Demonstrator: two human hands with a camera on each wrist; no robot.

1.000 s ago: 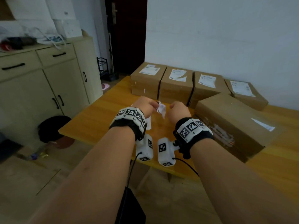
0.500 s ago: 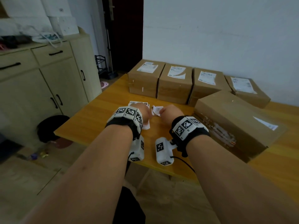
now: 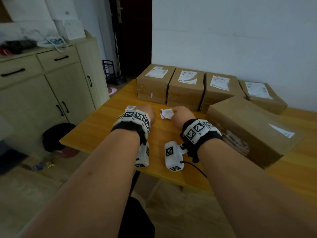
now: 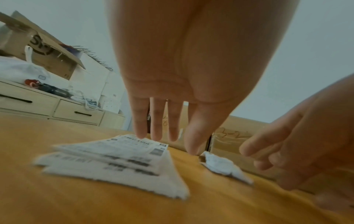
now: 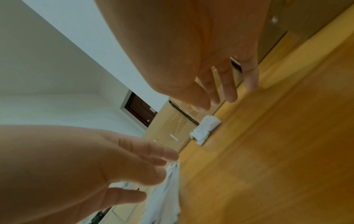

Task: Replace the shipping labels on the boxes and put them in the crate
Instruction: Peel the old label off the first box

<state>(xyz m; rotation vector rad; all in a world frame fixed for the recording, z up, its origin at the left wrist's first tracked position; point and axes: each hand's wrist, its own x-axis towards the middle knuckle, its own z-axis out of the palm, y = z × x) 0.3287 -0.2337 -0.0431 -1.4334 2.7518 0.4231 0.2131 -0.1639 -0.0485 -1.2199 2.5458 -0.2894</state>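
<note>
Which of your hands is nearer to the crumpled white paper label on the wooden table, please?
Right. The right hand hangs just beside the crumpled white paper label, apart from it; the left hand is farther, over the stack of flat printed labels.

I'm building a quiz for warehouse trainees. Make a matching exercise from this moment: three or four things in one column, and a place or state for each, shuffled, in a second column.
Things:
1. crumpled white paper scrap
2. flat stack of printed white labels
3. large brown cardboard box
4. row of four labelled brown cardboard boxes

Places or states:
A. against the white wall at the table's far edge
B. under the left hand's straight fingers
C. on the wooden table between the two hands
D. nearest, right of the right hand

Pairs: 1-C, 2-B, 3-D, 4-A
</note>
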